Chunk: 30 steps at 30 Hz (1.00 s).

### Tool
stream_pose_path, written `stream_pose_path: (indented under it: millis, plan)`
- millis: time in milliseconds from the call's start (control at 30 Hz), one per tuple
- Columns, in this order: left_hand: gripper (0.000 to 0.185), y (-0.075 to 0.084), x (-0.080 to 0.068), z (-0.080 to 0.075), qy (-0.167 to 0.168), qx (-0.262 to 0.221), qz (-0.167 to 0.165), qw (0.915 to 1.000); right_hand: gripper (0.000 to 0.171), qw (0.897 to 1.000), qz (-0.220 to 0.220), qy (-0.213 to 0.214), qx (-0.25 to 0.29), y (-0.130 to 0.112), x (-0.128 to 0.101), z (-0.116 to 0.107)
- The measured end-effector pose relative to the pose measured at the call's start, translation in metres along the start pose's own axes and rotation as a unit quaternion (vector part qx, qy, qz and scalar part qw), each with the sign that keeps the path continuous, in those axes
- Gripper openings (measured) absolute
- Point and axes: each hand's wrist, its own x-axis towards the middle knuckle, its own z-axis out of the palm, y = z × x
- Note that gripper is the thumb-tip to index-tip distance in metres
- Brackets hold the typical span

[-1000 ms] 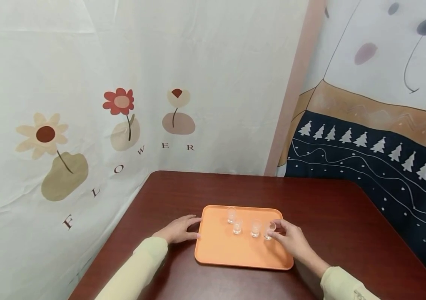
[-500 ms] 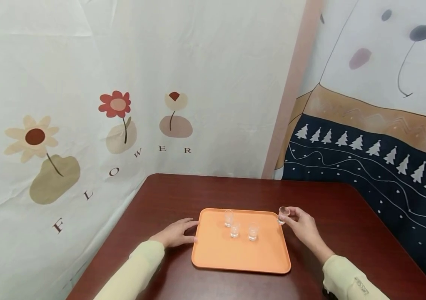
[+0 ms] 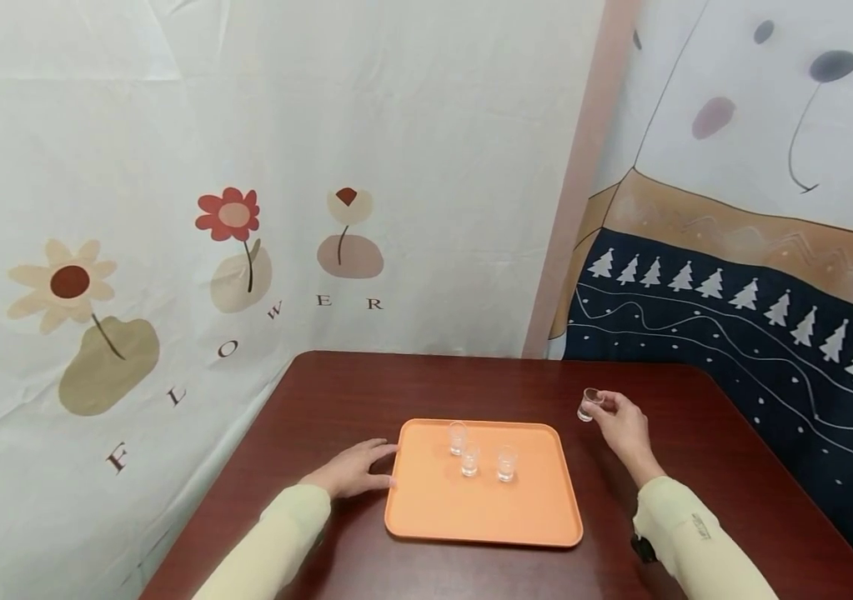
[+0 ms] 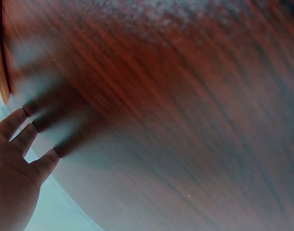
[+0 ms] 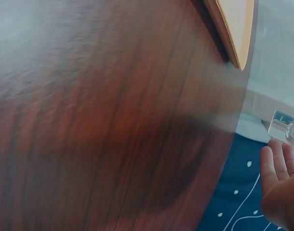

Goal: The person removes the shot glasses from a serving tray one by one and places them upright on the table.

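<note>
The dark reddish-brown wooden surface (image 3: pixel 471 392) carried a flat, rounded-corner orange plastic tray (image 3: pixel 471 512) toward its near middle, with printed fabric backdrops hanging behind it on the far side. Three small clear shot glasses (image 3: pixel 469 458) stood upright on the far half of the tray, close together but apart from one another: one farthest back, one just nearer, and one to their right. A fourth small clear glass (image 3: pixel 589 404) was off the tray, held above the bare wood to the right of the tray's far right corner, well apart from the other three. The right hand (image 3: pixel 624 425) pinched this glass between thumb and fingertips, the rest of the fingers loosely curled; in the right wrist view the glass (image 5: pixel 283 127) showed just beyond the fingertips, clear of the tray edge. Whether its base was already touching the wood could not be told. The left hand (image 3: pixel 351 471) lay flat on the wood with straight, slightly spread fingers, its fingertips at the left rim of the tray and gripping nothing, as if steadying it. Judged from this layout, unloading the tray seemed about a quarter done: one glass was out and not yet released, and three were left standing on the tray.
</note>
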Motion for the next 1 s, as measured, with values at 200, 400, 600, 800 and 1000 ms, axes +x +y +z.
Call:
stream_pose_path:
  millis: [200, 400, 600, 800, 1000]
  plan:
    - [0.066, -0.001, -0.001, 0.000, 0.001, -0.001, 0.003, 1.0000, 0.044, 1.000, 0.013, 0.006, -0.002, 0.003, 0.010, 0.010]
    - [0.068, -0.001, -0.001, -0.002, -0.001, 0.001, -0.011, 0.9999, 0.045, 1.000, 0.026, 0.005, 0.004, 0.006, 0.018, 0.019]
    - [0.069, 0.001, -0.001, -0.001, -0.004, 0.002, -0.013, 0.9999, 0.049, 0.999, 0.048, -0.019, -0.014, 0.011, 0.020, 0.022]
    - [0.070, 0.002, -0.002, 0.000, -0.007, 0.013, -0.014, 0.9998, 0.051, 0.998, 0.057, -0.029, -0.025, 0.017, 0.019, 0.026]
    - [0.071, -0.001, -0.001, 0.001, -0.008, 0.018, -0.012, 0.9997, 0.049, 0.998, 0.043, -0.032, -0.036, 0.023, 0.018, 0.032]
